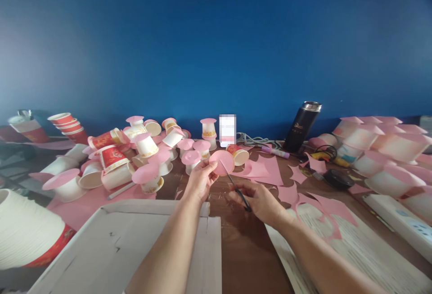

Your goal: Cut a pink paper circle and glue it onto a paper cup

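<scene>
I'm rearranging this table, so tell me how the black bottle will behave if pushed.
Tall and narrow, the black bottle would probably tip if pushed high. Being round, it might roll once down. Its shiny, metallic-looking rim suggests stiff walls.

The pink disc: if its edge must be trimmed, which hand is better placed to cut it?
Probably the right hand: it holds the scissors, whose blade overlaps the pink disc in this view. The left hand is occupied, holding the disc by its edge.

Pink disc (225, 160) looks like matt paper, scissors (247, 205) have black plastic-looking handles, worktop (236, 249) is kinda scuffed brown wood, and the flask (300, 127) by its back edge has a shiny metal rim (312, 106).
</scene>
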`<state>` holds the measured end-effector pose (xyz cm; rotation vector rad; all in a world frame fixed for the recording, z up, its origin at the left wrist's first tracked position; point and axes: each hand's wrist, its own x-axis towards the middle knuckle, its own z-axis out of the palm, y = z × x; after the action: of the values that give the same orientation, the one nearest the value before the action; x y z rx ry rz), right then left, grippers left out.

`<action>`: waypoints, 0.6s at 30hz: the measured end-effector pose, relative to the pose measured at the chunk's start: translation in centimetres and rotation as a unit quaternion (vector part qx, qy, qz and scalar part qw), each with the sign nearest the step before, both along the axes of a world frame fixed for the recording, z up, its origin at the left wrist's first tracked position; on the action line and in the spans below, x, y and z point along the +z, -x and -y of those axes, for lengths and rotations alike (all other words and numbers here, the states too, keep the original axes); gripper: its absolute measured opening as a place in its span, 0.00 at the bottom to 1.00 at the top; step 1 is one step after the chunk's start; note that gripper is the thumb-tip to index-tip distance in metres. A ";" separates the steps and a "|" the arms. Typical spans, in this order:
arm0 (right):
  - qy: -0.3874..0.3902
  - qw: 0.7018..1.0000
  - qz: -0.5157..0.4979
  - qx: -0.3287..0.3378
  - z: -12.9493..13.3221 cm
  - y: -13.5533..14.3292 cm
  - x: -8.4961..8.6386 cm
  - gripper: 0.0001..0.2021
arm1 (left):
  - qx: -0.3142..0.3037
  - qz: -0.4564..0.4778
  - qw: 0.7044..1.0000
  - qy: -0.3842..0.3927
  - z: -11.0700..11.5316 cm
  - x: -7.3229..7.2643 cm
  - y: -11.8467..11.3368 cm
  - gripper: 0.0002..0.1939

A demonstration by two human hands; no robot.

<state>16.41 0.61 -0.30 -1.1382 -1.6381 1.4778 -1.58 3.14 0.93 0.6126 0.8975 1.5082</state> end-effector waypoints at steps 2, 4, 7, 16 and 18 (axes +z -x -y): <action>-0.001 1.000 -0.002 -0.005 0.1 0.0 0.1 0.17 | 0.001 0.003 1.000 0.003 0.0 -0.1 0.0 0.18; 0.002 1.000 0.003 -0.011 0.2 0.1 0.3 0.18 | 0.004 0.007 1.000 0.008 0.0 -0.1 0.0 0.19; 0.002 1.000 0.015 -0.014 0.3 0.1 0.5 0.19 | 0.008 0.010 1.000 0.010 0.1 0.0 0.0 0.19; -0.018 1.000 0.010 -0.006 0.2 -0.1 0.3 0.17 | 0.014 0.011 1.000 0.017 0.1 0.2 0.0 0.19; -0.026 0.999 0.024 -0.010 0.2 0.0 0.5 0.17 | 0.015 0.010 1.000 0.018 0.1 0.2 0.0 0.19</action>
<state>16.45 0.39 0.22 -1.1653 -1.6832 1.3980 -1.55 3.01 1.11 0.5586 0.9199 1.5187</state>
